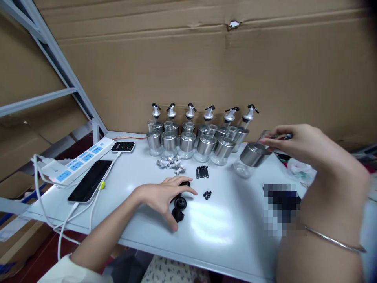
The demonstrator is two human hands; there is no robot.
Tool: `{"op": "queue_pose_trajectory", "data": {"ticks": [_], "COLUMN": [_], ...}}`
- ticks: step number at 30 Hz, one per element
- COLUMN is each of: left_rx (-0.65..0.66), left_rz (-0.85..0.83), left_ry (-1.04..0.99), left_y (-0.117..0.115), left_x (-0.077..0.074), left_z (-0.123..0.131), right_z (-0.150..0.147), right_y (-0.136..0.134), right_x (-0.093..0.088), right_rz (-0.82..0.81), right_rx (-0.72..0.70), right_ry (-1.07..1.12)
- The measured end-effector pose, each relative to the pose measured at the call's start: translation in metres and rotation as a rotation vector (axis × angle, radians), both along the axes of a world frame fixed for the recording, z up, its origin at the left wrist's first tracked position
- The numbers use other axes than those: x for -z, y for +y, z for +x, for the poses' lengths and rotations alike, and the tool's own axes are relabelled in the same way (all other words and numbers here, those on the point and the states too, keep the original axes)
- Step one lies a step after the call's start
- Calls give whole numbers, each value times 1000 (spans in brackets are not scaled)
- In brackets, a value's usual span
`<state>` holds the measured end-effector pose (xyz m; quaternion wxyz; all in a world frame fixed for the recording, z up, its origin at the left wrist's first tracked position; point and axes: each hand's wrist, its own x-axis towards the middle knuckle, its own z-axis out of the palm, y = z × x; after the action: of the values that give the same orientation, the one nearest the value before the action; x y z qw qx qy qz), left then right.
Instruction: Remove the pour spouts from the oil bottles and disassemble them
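1. nearest the camera is the right forearm (335, 196), wearing a thin metal bracelet (335, 239).
2. the right hand (297, 139) has its fingers pinched narrow on the neck of a steel-banded glass bottle (255, 155), tilted beside the right end of the front row of bottles (187, 142); i cannot tell if its base touches the table (235, 251).
3. the left hand (161, 196) arches over black stoppers (180, 203), thumb and forefinger spread wide; whether it touches any, i cannot tell.
4. to handle the bottle well, i'd keep the neck grip firm, the base level on landing and the glass clear of its neighbours.
5. no brand is legible: the pocket device (123, 147) bears tiny pale marks, and the power strip (85, 158) shows blue panels without readable words.
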<state>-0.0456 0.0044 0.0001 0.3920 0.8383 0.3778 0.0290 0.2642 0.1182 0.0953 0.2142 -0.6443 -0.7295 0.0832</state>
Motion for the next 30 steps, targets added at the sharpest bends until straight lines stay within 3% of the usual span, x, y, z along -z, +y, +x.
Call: {"op": "queue_pose_trajectory", "data": {"ticks": [3, 7, 16, 19, 22, 24, 26, 28, 30], "left_rx": [-18, 13, 7, -58, -251, -411, -514, -549, -538], "left_rz": [-21, -9, 52, 46, 58, 110, 176, 230, 251], "left_ry": [-7, -35, -158, -275, -455, -558, -617, -642, -654], "left_y": [2, 2, 3, 3, 2, 2, 2, 4, 5], "left_x": [-2, -5, -4, -10, -15, -14, -11, -6, -1], "left_z": [-4, -5, -7, -6, -2, 2, 5, 6, 7], "right_z": [-6, -17, -22, -21, -27, -39, -59, -82, -101], "right_y": [7, 9, 14, 8, -4, -16, -29, -43, -53], "right_x": [5, 6, 13, 5, -7, -12, -10, 1, 20], "right_rz": [-108, -134, -5, 90, 183, 145, -18, -230, -425], "right_rx": [58, 71, 47, 77, 54, -42, -273, -541, -724], "right_ry": [0, 48, 176, 90, 82, 153, 230, 247, 279]}}
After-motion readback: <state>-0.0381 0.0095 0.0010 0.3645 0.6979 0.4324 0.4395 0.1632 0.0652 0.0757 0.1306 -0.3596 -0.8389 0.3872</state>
